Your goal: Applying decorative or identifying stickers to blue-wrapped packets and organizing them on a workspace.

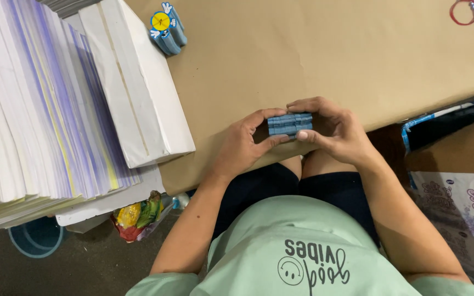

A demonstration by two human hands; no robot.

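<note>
Left hand (pixel 242 148): grip pinching blue stack (pixel 289 124)
Right hand (pixel 338 131): grip pinching same stack
Surface (pixel 314 55): brown paper underneath

We see bright, even overhead light — soft shadows under the hands, the white paper stacks (pixel 39 104) nearly blown out, edges slightly stretched, centre sharp.

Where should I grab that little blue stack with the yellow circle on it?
Probably by its two long sides, reaching down from above. The small blue stack lies flat on the brown paper-covered table, apart from the white bundle, so both long edges look free for a pinching grip.
</note>
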